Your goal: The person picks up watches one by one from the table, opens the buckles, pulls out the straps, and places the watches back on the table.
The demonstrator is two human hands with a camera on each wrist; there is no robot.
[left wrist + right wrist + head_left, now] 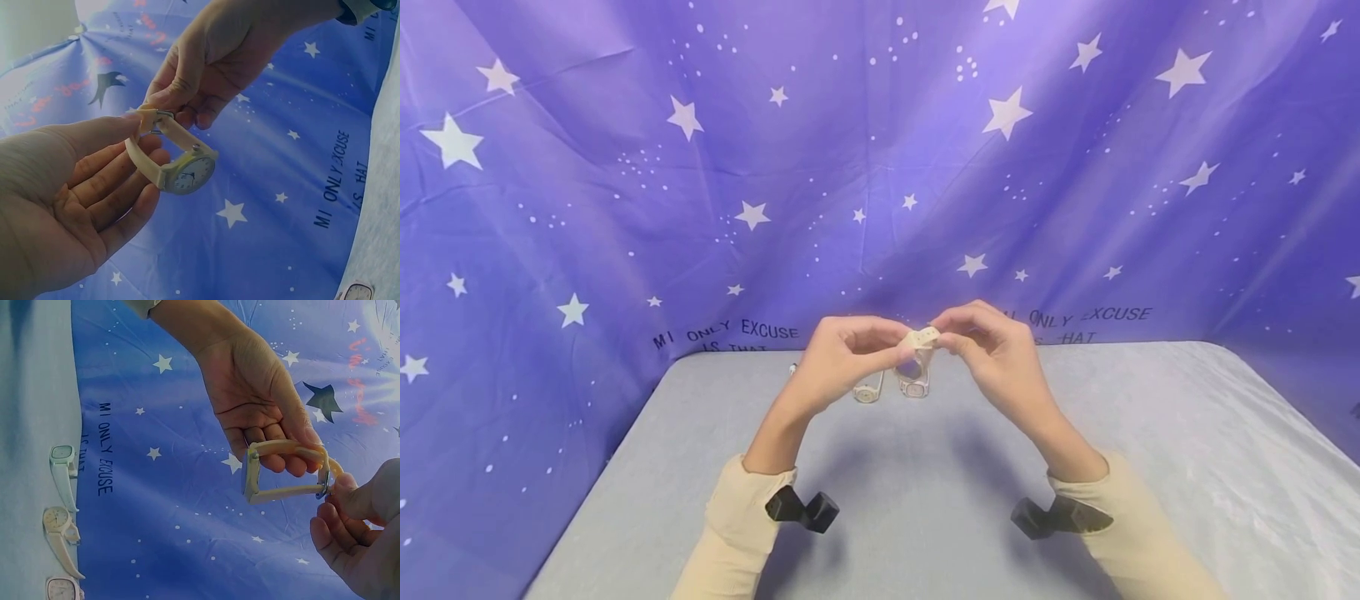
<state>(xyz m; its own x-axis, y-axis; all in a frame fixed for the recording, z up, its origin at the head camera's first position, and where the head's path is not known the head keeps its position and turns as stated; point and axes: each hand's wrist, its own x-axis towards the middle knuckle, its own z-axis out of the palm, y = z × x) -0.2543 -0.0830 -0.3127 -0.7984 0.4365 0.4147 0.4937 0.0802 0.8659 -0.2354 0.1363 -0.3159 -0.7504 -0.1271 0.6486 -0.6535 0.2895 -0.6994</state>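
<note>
A cream wristwatch (192, 174) with a round white dial is held up between both hands, its strap (925, 337) bent into a loop. Thumb and fingers of my left hand (838, 358) pinch one side of the strap. My right hand (1003, 358) pinches the strap close beside the metal buckle (324, 485). In the left wrist view the strap runs through this buckle, and the dial hangs out past the left fingertips. From the right wrist the watch case shows edge-on.
Behind the hands, on the grey cloth-covered table (910, 517), lie a green-faced square watch (62, 453), a round watch (57, 517) and a pinkish square watch (62, 589) in a row. A purple star-printed curtain (865, 167) hangs at the table's back edge.
</note>
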